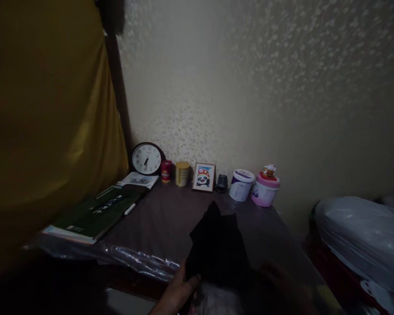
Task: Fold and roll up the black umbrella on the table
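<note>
While the left hand (pixel 179 294) pinches the black cloth (pixel 216 247) at bottom centre, over the table (pixel 164 223), the right hand (pixel 282 284) is a dim blur lower right, grip unclear tbh.

Black cloth (pixel 216 245), mustard-yellow curtain (pixel 46 122), cream floral-speckled wallpaper (pixel 265 87), pink jar (pixel 265 190), red can (pixel 166 171), gold tin (pixel 182 173), green book (pixel 95 214)
</note>
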The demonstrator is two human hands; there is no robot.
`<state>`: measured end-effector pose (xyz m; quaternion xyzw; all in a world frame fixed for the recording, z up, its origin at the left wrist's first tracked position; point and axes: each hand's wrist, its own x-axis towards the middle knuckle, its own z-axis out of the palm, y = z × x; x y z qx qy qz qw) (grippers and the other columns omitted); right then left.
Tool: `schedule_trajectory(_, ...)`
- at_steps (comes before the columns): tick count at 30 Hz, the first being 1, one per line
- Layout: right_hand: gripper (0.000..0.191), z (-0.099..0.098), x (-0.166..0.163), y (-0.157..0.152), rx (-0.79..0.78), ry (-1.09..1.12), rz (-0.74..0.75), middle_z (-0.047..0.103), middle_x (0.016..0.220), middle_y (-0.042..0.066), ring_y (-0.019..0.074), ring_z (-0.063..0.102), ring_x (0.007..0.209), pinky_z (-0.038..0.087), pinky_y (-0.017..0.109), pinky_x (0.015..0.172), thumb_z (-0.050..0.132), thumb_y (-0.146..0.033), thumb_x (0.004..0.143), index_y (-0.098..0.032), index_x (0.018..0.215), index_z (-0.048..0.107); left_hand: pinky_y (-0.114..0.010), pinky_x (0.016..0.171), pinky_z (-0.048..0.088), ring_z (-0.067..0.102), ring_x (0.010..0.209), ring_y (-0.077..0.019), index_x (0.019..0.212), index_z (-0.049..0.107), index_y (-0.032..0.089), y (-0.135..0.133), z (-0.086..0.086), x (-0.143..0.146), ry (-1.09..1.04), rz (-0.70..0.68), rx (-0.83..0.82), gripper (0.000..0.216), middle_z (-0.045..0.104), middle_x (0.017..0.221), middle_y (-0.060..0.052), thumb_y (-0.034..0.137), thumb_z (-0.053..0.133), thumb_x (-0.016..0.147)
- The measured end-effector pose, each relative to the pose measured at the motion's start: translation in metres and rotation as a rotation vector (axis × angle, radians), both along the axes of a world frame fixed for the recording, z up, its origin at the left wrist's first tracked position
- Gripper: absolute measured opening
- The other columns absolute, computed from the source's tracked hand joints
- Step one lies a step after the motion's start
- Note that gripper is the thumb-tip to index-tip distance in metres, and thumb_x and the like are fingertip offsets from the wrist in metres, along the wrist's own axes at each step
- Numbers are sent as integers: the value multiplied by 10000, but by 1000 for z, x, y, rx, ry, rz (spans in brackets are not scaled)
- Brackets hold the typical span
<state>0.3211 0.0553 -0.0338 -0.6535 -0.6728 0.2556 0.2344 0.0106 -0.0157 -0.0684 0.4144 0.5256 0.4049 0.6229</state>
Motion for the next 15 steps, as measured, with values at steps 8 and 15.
schedule_trajectory(8, 302, 65, -90, 19, 561, -29, 209, 648, 979, 77, 208, 593, 900, 453, 359, 835, 360, -341, 861, -231, 1023, 590, -209, 563, 479, 623, 685, -102, 1396, -53, 286, 6, -10, -1, 0, -14, 220, 846, 435, 1345, -90, 262, 511, 766)
schedule_trajectory(15, 453, 76, -149, 34, 506, -430, 521, 615, 976, 45, 142, 603, 726, 450, 228, 604, 332, -173, 858, -277, 1293, 399, -289, 1044, 273, 389, 1252, -173, 1412, 84, 194, 8, -19, -7, 211, -27, 301, 781, 432, 1362, -63, 232, 516, 762)
